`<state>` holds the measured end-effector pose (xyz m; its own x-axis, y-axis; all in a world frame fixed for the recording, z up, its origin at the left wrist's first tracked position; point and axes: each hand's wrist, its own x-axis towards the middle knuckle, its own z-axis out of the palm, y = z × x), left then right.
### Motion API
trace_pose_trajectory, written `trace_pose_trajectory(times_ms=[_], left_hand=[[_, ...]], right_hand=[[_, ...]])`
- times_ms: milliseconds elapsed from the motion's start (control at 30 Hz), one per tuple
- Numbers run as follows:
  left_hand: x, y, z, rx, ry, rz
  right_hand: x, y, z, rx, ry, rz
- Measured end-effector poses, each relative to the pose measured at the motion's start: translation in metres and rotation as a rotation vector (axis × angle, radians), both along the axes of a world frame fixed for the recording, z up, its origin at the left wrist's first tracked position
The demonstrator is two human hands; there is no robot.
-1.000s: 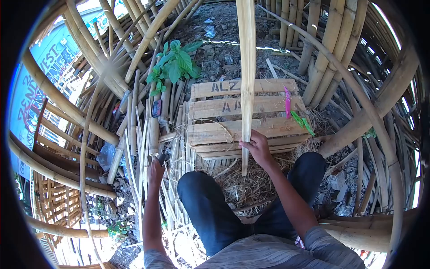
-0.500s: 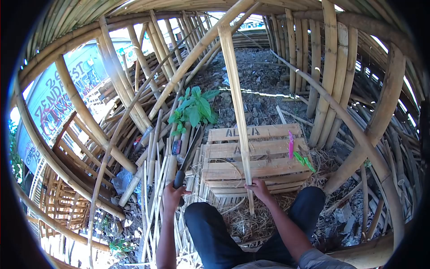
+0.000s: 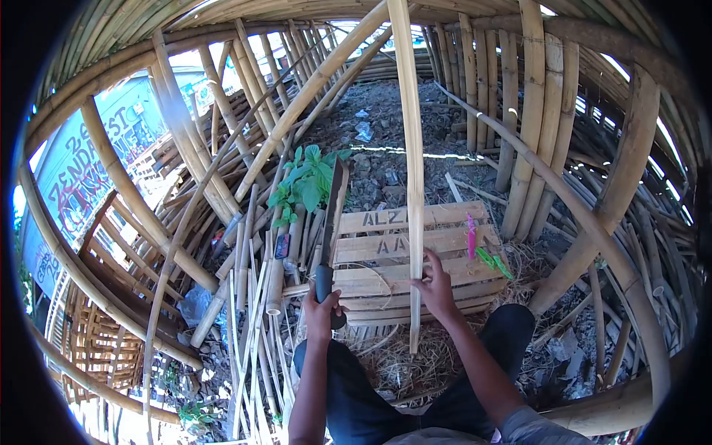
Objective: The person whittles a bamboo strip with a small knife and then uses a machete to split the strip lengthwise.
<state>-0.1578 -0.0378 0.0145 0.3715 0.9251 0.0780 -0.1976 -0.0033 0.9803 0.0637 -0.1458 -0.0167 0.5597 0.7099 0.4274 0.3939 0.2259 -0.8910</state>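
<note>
My left hand (image 3: 322, 315) is wrapped round the dark handle of a machete (image 3: 334, 211), its long blade upright and pointing away from me. A tall pale bamboo strip (image 3: 406, 133) stands nearly vertical in front of me, its lower end down by the straw. Partway up this strip, my right hand (image 3: 436, 291) pinches it between thumb and fingers. Behind both hands sits a slatted wooden crate (image 3: 360, 282) with stencilled letters. On its right side lie a pink item (image 3: 471, 236) and a bright green item (image 3: 493, 262).
Thin split strips (image 3: 245, 348) lie in a heap at my left. Beyond them are cut bamboo poles (image 3: 276, 285), a phone-like object (image 3: 282, 245) and a leafy plant (image 3: 308, 182). A slanting bamboo pole (image 3: 556, 178) crosses on the right. Straw (image 3: 400, 371) covers the ground between my knees.
My left hand has moved right and raised the machete blade closer to the strip. My right hand has shifted higher up the strip, which now stands straighter.
</note>
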Motion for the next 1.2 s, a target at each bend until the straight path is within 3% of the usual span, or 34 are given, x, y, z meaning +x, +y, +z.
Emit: trace_pose_trajectory(times_ms=[100, 200, 233, 400, 600, 900, 1200], left_hand=[[0.001, -0.002, -0.007, -0.053, -0.033, -0.014], [-0.001, -0.003, -0.009, -0.070, -0.040, -0.020], [-0.002, -0.004, -0.008, -0.069, -0.031, -0.017], [-0.016, -0.005, -0.004, -0.066, -0.045, -0.006], [-0.056, 0.000, -0.006, -0.034, -0.152, 0.055], [-0.087, -0.016, 0.007, 0.057, -0.392, 0.069], [-0.075, -0.015, 0.003, 0.031, -0.636, 0.130]], right_hand=[[0.020, 0.005, 0.034, 0.037, 0.007, -0.008], [0.054, 0.021, 0.041, 0.017, 0.092, 0.141], [0.058, 0.022, 0.045, 0.030, 0.227, 0.169], [0.051, 0.053, 0.041, 0.155, 0.317, 0.157], [-0.016, 0.108, 0.032, 0.293, 0.541, 0.090], [-0.115, 0.165, 0.090, 0.657, 1.077, 0.188], [-0.139, 0.175, 0.126, 0.774, 1.190, 0.176]])
